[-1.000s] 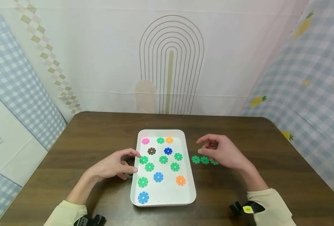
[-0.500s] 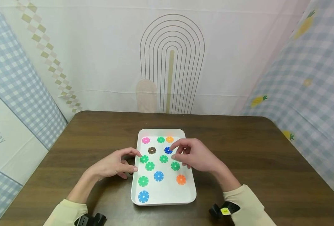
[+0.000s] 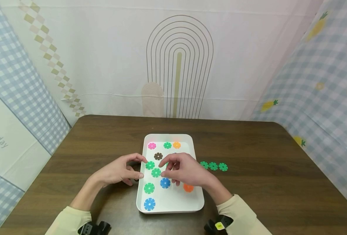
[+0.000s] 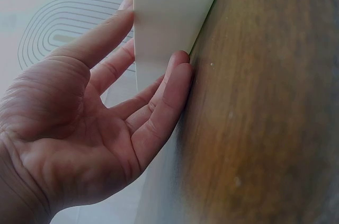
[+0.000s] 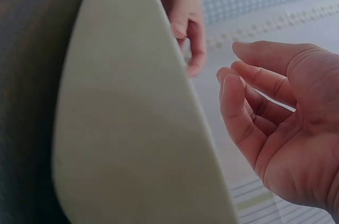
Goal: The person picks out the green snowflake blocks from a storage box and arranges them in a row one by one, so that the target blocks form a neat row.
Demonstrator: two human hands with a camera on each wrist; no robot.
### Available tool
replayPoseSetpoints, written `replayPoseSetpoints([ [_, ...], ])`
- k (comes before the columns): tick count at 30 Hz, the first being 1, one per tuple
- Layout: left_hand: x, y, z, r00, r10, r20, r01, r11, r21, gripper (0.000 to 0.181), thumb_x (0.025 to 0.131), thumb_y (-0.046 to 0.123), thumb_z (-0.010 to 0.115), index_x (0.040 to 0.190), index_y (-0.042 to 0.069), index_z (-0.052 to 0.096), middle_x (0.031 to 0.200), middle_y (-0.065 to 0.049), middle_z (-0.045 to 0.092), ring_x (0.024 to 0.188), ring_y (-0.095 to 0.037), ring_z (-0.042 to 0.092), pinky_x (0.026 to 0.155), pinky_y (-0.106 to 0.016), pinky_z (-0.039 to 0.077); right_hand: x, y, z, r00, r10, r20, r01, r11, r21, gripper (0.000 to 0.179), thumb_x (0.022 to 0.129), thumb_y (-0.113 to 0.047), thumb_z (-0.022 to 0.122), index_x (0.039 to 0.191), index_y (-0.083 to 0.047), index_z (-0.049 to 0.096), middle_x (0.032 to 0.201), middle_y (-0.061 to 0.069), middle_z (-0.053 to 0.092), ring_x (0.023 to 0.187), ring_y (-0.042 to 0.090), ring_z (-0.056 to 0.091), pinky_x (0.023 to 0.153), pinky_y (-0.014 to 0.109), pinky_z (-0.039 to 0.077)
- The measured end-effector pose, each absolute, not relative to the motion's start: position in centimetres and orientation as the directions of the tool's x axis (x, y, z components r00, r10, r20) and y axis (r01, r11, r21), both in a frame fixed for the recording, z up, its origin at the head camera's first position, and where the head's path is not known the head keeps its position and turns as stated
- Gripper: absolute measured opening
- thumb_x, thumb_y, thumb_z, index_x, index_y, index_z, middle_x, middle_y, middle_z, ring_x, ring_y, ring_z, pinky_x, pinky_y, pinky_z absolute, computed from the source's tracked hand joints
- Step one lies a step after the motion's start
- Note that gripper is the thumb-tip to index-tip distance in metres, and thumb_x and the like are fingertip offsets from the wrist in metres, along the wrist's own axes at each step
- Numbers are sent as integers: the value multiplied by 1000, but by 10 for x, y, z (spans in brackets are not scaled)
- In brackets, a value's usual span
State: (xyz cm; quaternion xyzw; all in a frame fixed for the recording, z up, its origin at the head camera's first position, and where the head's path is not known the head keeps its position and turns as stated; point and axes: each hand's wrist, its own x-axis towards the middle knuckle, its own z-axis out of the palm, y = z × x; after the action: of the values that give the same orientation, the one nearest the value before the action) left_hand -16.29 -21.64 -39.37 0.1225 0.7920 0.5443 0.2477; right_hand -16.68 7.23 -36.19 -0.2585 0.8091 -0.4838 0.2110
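Several flower-shaped discs lie in the white tray (image 3: 176,205) in the head view. My left hand (image 3: 119,171) holds its left side, thumb and index fingertip over the rim. The left wrist view shows the other fingers of my left hand (image 4: 100,113) against the outer wall. Over the tray's middle hovers my right hand (image 3: 185,169), fingers loosely bent, thumb and index apart, nothing between them. Closest to those fingertips are a green disc (image 3: 156,172) and a light blue disc (image 3: 165,183). An orange disc (image 3: 188,188) is partly covered by my right hand; other discs are hidden beneath it.
Three green discs (image 3: 213,166) form a row on the brown table (image 3: 264,169), right of the tray. Pink (image 3: 152,146), green and orange discs lie at the tray's far end, a brown disc (image 3: 158,156) nearer. A patterned curtain (image 3: 114,65) hangs behind the table.
My right hand has moved left from above the green row to over the tray's middle, uncovering all three discs of that row. My left hand stays at the tray's left rim.
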Motion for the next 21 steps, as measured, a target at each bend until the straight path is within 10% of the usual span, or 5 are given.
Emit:
replayPoseSetpoints([
  [21, -163, -217, -396, -850, 464, -250, -66, 377, 924, 52, 94, 21, 82, 137, 8, 58, 147, -23, 46, 80, -22, 66, 71, -42, 62, -152, 38, -388, -778, -601, -180, -171, 478, -861, 15, 91, -8, 81, 105, -11, 77, 68, 0, 60, 43, 13, 53, 47, 25, 46],
])
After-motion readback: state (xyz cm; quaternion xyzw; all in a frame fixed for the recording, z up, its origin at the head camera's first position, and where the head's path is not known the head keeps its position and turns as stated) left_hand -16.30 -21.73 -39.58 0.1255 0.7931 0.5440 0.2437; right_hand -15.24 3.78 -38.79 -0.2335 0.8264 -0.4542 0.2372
